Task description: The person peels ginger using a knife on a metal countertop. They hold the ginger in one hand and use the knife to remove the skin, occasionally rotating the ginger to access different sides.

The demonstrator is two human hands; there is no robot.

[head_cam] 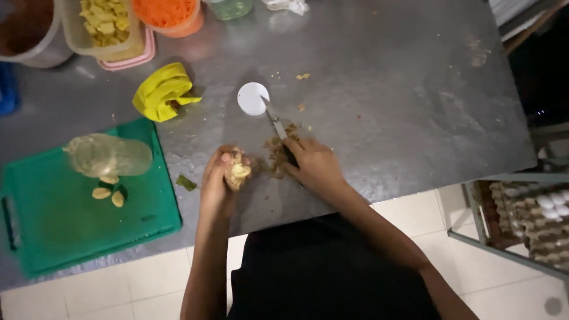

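Left hand (218, 181) curled tight around a knobbly ginger root (239, 172) just above the near edge of the steel table (403, 101), fingers hiding most of the root's left side. Right hand (314, 167) closed on a knife (277, 125), handle buried in the fist, blade tip just beside a white lid (252, 98), over blurred brown peelings (276, 152). Green cutting board (71, 231) at left bears a jar (109, 155) and pale pieces too blurred to identify; tubs along the top edge are cut off.
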